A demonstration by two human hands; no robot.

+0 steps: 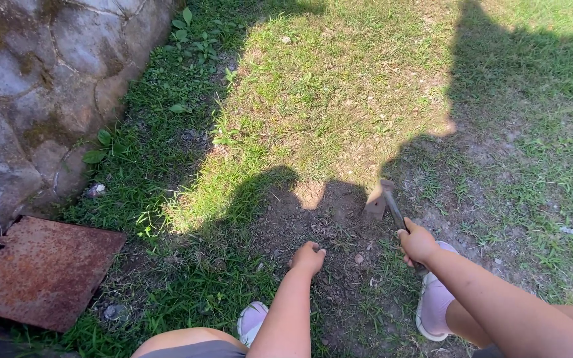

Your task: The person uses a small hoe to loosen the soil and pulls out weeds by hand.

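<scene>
Gripping a small hoe (381,199), right hand (418,242) fingers wrap its handle; left hand (308,257), fingers curled, touches bare soil (300,222) beside grass (326,99).

Hoe handle (396,215) mostly hidden inside right hand (418,242). Left hand (308,258) fingertips curled down at soil, whatever they pinch not visible. Left shoe (253,321) half covered by forearm. Rusty metal plate (40,270) cut by left edge.

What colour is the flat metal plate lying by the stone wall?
Rusty reddish-brown all over; the metal plate shows in the head view, lower left.
</scene>
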